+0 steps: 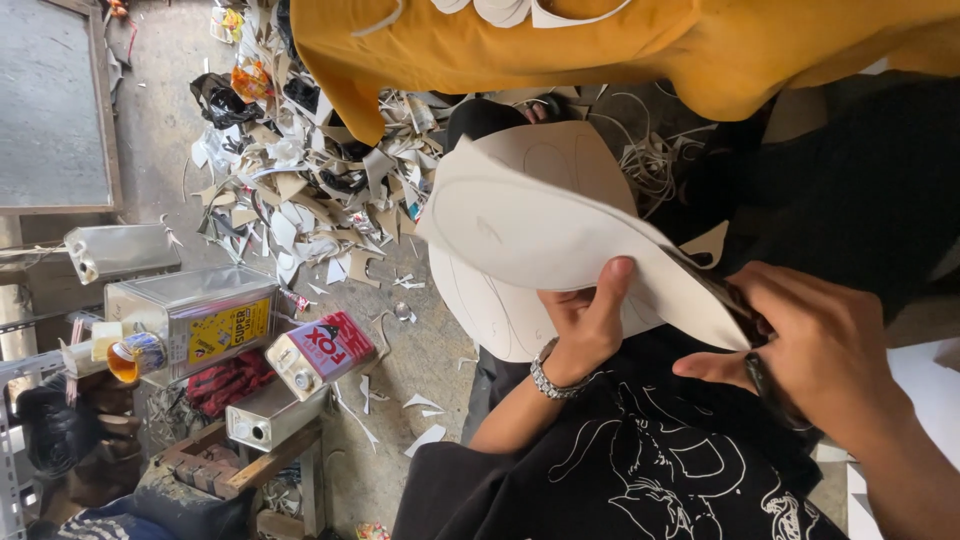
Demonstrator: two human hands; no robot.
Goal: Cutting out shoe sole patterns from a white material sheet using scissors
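My left hand (585, 320), a metal bracelet on its wrist, pinches the lower edge of a large white flexible sheet (540, 225) with curved outlines drawn on it. The thumb lies on top of the sheet. My right hand (815, 345) grips dark scissors (735, 310), and their blades sit at the sheet's right edge. A second white sheet (490, 310) hangs below the first. Under both hands lies a black shirt with a white line drawing (660, 470).
Mustard-yellow fabric (600, 45) spans the top. Beige and white offcuts (300, 195) are heaped on the concrete floor at the left. Several metal cans (190, 320), one red and white (320, 350), rest on a wooden stand (260, 460). Thin white strips (650, 160) lie tangled behind the sheet.
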